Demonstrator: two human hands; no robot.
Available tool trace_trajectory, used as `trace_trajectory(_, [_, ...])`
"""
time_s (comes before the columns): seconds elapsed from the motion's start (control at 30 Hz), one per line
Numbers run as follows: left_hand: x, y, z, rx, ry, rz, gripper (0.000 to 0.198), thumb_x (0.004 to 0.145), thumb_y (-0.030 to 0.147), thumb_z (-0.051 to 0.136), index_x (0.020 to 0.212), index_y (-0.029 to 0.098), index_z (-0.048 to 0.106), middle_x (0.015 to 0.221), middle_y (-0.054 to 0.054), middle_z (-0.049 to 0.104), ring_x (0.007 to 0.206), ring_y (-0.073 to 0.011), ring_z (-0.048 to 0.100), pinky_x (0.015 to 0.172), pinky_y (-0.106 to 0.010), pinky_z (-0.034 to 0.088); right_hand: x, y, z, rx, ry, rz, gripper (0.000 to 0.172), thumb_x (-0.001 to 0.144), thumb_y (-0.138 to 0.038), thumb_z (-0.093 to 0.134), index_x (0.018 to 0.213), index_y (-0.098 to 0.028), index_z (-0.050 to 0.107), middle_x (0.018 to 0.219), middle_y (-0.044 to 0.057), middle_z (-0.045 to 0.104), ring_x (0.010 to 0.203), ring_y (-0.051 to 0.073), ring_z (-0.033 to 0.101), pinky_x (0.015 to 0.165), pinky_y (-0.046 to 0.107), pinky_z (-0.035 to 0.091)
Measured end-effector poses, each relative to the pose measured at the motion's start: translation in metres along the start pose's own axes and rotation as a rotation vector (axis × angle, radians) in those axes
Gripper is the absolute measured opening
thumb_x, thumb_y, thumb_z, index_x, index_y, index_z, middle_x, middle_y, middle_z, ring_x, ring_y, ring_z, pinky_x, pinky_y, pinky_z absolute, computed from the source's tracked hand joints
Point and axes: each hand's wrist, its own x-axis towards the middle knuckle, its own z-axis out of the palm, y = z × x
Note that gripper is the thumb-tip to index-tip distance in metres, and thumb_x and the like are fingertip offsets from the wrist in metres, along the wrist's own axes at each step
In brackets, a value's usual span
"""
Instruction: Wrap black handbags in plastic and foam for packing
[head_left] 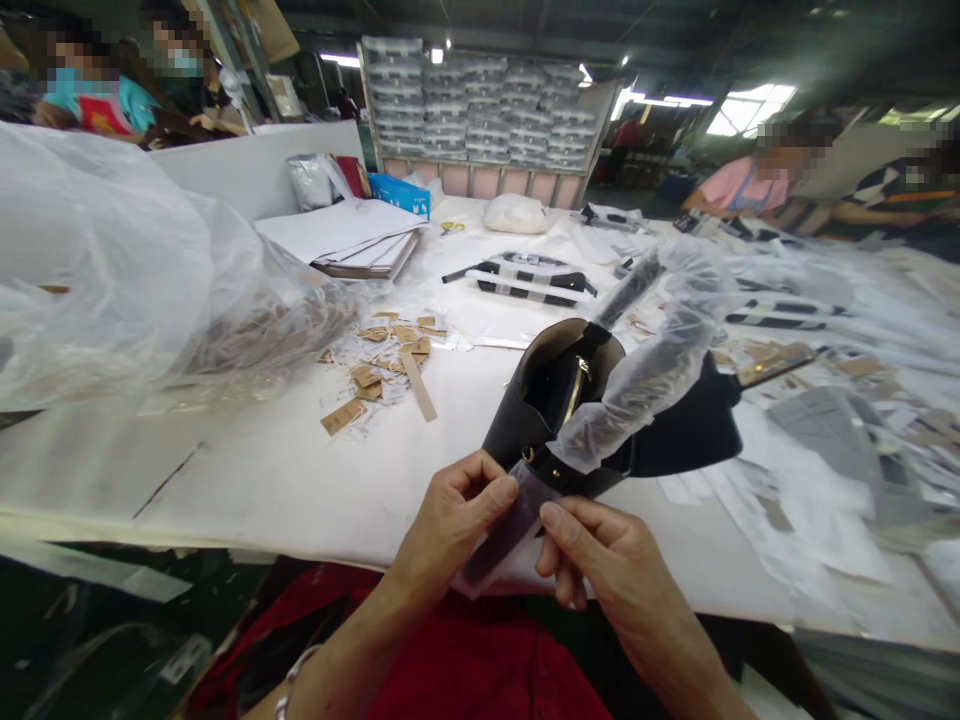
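A black handbag rests near the table's front edge, its mouth open and a gold zipper showing inside. Clear plastic wraps its raised handle, and a black flap spreads to the right. Below the gold ring, a dark strap end in thin plastic hangs toward the edge. My left hand pinches this plastic on its left side. On the right side, my right hand is closed with thumb against fingers at the plastic's edge, below the bag.
Brown tags lie scattered left of the bag, beside a large plastic sack. Papers are stacked behind. A striped wrapped item lies beyond the bag. Wrappings cover the right side. Other people sit across the table.
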Motion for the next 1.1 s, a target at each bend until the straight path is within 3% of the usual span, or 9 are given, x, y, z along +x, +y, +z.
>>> trace_trajectory(0.13, [0.004,0.011,0.01,0.139,0.146,0.109,0.028,0.089,0.04,0.06,0.073,0.018,0.052,0.064,0.005,0.051,0.059,-0.0097,0.044,0.056,-0.021,0.035,-0.002,0.0,-0.003,0.008,0.047,0.024,0.048,0.075,-0.061,0.07,0.085,-0.014,0.071,0.06,0.001,0.066,0.041,0.008,0.052,0.039,0.017,0.035])
trace_trajectory(0.23, [0.006,0.013,0.018,0.366,0.251,0.274,0.021,0.09,0.032,0.057,0.074,0.019,0.055,0.066,0.005,0.052,0.062,-0.0104,0.046,0.061,-0.022,0.036,-0.002,-0.003,0.001,0.022,0.045,0.013,0.049,0.074,-0.062,0.07,0.082,-0.014,0.071,0.059,0.002,0.066,0.04,0.007,0.052,0.039,0.017,0.034])
trace_trajectory(0.43, [0.006,0.004,0.011,0.143,0.124,0.118,0.028,0.089,0.045,0.06,0.081,0.019,0.054,0.068,0.005,0.051,0.06,-0.0098,0.045,0.055,-0.021,0.037,0.001,-0.002,0.01,-0.013,0.065,-0.003,0.054,0.075,-0.067,0.066,0.06,-0.015,0.064,0.044,0.0,0.058,0.036,0.007,0.048,0.038,0.017,0.032])
trace_trajectory(0.53, [0.003,0.003,0.007,0.171,0.085,0.095,0.027,0.087,0.041,0.064,0.076,0.018,0.054,0.066,0.005,0.052,0.059,-0.0093,0.045,0.054,-0.02,0.036,0.002,0.0,0.008,-0.028,0.082,-0.003,0.056,0.075,-0.067,0.066,0.056,-0.015,0.062,0.04,0.0,0.056,0.035,0.007,0.048,0.039,0.017,0.032])
trace_trajectory(0.6, [0.0,0.003,0.009,0.308,0.155,0.204,0.023,0.09,0.032,0.061,0.072,0.018,0.055,0.065,0.004,0.053,0.06,-0.0093,0.047,0.055,-0.02,0.037,0.004,-0.001,0.007,-0.028,0.106,-0.01,0.056,0.075,-0.067,0.066,0.056,-0.015,0.062,0.042,0.001,0.058,0.035,0.007,0.048,0.038,0.017,0.034])
trace_trajectory(0.67, [-0.004,0.003,0.012,0.492,0.227,0.425,0.019,0.092,0.023,0.058,0.073,0.018,0.057,0.067,0.003,0.055,0.061,-0.0095,0.05,0.057,-0.02,0.038,0.006,-0.003,0.007,-0.03,0.129,-0.021,0.056,0.073,-0.068,0.067,0.057,-0.015,0.063,0.046,0.002,0.06,0.034,0.008,0.049,0.038,0.019,0.036])
trace_trajectory(0.8, [-0.009,-0.002,0.014,0.837,0.208,0.793,0.01,0.094,0.012,0.054,0.089,0.018,0.06,0.071,0.0,0.06,0.065,-0.0118,0.055,0.06,-0.023,0.04,0.01,-0.008,0.011,-0.034,0.183,-0.023,0.058,0.067,-0.072,0.069,0.057,-0.015,0.064,0.046,0.002,0.059,0.033,0.009,0.047,0.034,0.02,0.035])
trace_trajectory(0.93, [-0.017,-0.008,0.011,0.969,0.188,0.881,0.025,0.093,0.006,0.052,0.117,0.013,0.056,0.078,-0.004,0.062,0.068,-0.0139,0.055,0.06,-0.023,0.043,0.01,-0.005,0.016,0.01,0.249,-0.085,0.054,0.067,-0.066,0.073,0.051,-0.016,0.058,0.045,0.001,0.057,0.035,0.009,0.046,0.036,0.02,0.034])
trace_trajectory(1.1, [-0.031,-0.011,0.016,0.987,0.103,0.952,0.043,0.096,0.009,0.045,0.138,0.005,0.043,0.081,-0.008,0.064,0.07,-0.016,0.058,0.059,-0.024,0.048,0.006,0.0,0.018,0.075,0.122,-0.139,0.049,0.078,-0.062,0.067,0.058,-0.017,0.059,0.049,-0.001,0.054,0.041,0.009,0.048,0.041,0.021,0.039])
